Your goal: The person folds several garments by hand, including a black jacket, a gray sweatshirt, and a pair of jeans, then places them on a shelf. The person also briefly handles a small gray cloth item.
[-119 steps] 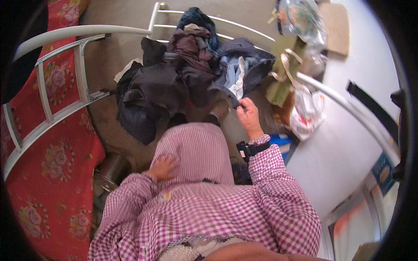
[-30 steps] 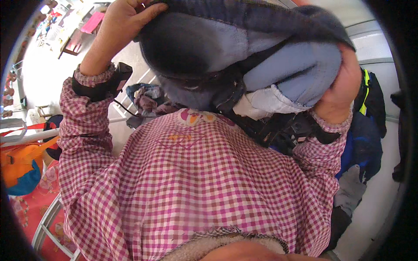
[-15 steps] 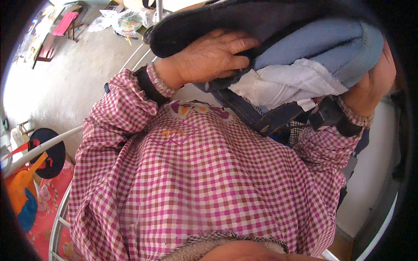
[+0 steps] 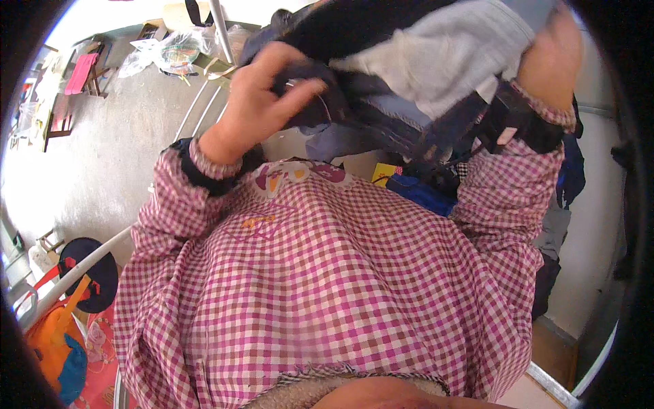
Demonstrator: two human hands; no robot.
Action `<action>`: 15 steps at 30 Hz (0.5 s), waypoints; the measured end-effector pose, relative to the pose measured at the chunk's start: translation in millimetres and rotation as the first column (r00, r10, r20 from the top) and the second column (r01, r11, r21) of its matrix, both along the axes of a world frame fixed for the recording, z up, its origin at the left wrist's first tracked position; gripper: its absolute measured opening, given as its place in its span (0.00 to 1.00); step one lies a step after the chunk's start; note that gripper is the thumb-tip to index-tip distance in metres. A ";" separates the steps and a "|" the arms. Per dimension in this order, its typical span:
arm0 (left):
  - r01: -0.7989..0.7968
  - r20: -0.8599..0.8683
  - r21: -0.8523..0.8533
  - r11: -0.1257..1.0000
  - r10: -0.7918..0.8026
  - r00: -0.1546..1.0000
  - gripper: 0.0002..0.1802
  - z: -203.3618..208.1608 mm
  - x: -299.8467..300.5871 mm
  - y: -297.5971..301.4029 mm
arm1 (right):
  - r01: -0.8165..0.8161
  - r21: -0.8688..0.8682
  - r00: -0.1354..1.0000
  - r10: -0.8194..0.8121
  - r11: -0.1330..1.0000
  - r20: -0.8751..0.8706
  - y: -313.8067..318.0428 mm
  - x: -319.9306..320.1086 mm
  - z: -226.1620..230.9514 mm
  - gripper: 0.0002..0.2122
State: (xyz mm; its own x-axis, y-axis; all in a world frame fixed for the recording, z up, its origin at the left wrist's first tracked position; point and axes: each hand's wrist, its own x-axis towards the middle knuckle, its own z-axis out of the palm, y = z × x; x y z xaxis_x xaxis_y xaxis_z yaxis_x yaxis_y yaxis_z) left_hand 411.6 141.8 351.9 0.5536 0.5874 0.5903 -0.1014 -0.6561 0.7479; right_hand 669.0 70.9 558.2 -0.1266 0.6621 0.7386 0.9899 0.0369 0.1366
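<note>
A pair of jeans [image 4: 436, 65], dark blue with paler inside-out cloth and a whitish pocket lining, is held up in front of my chest. My left hand [image 4: 262, 102] grips a dark bunched part at its left end, thumb toward me and the fingertips partly hidden by cloth. At the other end my right hand [image 4: 555, 61] is raised against the light blue edge. It is smeared by motion and its fingers are mostly hidden, but the cloth hangs from it. Black bands circle both wrists over checked pink sleeves.
A white metal rail [image 4: 75, 269] runs along my left. Beside it are a dark round hat [image 4: 88, 273] and an orange and blue cloth item [image 4: 58, 347]. Farther off lie clear plastic bags [image 4: 174, 54] and a pink-topped stool [image 4: 82, 73]. More dark clothes [image 4: 548, 269] hang at right.
The jeans have shifted and spread, showing more pocket lining. My left hand has moved left and its thumb has opened outward; my right hand has risen. A yellow tag and blue cloth now show below.
</note>
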 end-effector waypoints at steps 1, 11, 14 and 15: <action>-0.243 0.072 0.042 0.969 0.239 0.968 0.14 -2.0 -2.0 -3.4 | 0.017 0.027 0.995 -0.014 1.000 -0.100 6.9 -3.1 -3.8 0.13; -0.177 -0.073 0.797 0.577 0.384 0.921 0.31 -14.4 41.7 -10.4 | 0.107 0.131 0.853 -0.024 0.986 -0.521 50.1 -31.2 -3.5 0.11; -0.335 0.049 0.643 0.689 0.399 0.916 0.26 -3.3 47.3 2.8 | 0.072 0.161 0.802 0.039 0.984 -0.596 48.9 -27.9 0.4 0.13; -0.380 0.102 0.548 0.745 0.391 0.915 0.24 2.8 46.4 6.3 | 0.062 0.165 0.787 0.053 0.984 -0.614 45.9 -25.3 1.3 0.14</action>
